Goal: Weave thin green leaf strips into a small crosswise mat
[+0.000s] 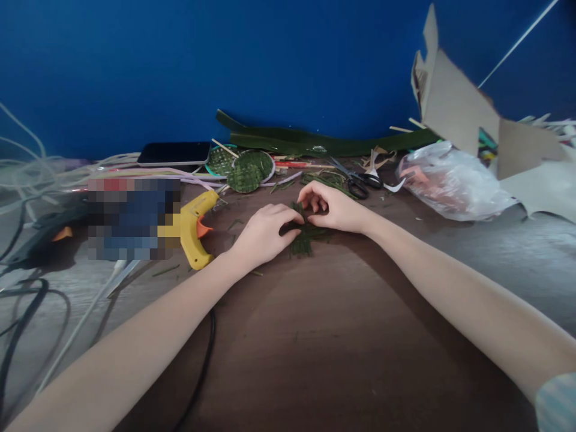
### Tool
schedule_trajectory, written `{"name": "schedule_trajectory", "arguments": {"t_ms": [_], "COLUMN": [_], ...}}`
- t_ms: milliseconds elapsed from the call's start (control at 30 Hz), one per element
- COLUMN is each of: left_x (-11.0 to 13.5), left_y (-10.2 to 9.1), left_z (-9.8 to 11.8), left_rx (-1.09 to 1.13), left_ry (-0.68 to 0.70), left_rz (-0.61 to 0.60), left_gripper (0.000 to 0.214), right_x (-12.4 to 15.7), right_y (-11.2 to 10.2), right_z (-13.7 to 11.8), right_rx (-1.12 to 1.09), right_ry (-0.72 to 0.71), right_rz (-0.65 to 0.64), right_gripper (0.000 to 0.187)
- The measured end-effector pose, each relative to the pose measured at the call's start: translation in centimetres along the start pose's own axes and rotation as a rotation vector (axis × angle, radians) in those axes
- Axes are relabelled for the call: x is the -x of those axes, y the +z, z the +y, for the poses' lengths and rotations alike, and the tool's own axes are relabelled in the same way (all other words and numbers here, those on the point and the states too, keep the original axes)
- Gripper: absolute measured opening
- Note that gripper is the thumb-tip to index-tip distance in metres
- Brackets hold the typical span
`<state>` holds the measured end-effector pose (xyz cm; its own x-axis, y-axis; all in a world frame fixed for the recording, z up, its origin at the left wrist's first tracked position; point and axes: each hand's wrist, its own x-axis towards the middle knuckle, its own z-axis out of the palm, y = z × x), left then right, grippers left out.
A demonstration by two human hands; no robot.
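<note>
My left hand holds a small piece of woven green leaf strips at its left side, thumb and fingers closed on its edge. At the piece's upper right is my right hand, its fingers curled and its thumb and fingertips pinching strips there. The fingers cover part of the weave, and strip ends stick out towards me. Just behind my right hand lies a loose heap of cut leaf strips. Two round woven leaf pieces with coloured rims stand farther back, the nearer one rimmed in pale purple.
Left of my hands lie a yellow glue gun, a dark glue gun and cables. A phone, long green leaves and scissors line the back. At right are a plastic bag and a cardboard box.
</note>
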<state>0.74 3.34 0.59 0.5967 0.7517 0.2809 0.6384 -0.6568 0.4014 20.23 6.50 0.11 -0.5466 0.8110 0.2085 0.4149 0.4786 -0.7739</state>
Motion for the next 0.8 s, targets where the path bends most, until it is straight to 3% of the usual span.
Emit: {"name": "schedule_trajectory", "arguments": {"t_ms": [200, 500, 667, 800], "left_x": [0.2, 0.2, 0.1, 0.1], "left_y": [0.1, 0.4, 0.3, 0.0], "left_z": [0.1, -0.3, -0.4, -0.3], "left_rx": [0.064, 0.082, 0.019, -0.002], "left_ry": [-0.041, -0.032, -0.059, -0.116], "left_rz": [0.037, 0.070, 0.105, 0.137], "left_gripper": [0.014, 0.012, 0.013, 0.019], "right_x": [0.0, -0.2, -0.1, 0.2], "right_y": [-0.1, -0.4, -0.1, 0.2], "right_z": [0.1, -0.2, -0.9, -1.3], "right_rx": [0.000, 0.109, 0.194, 0.275], "right_ry": [0.008, -0.062, -0.043, -0.050], "right_rz": [-0.004, -0.036, 0.026, -0.015], "right_gripper": [0.035, 0.003, 0.002, 0.011]}}
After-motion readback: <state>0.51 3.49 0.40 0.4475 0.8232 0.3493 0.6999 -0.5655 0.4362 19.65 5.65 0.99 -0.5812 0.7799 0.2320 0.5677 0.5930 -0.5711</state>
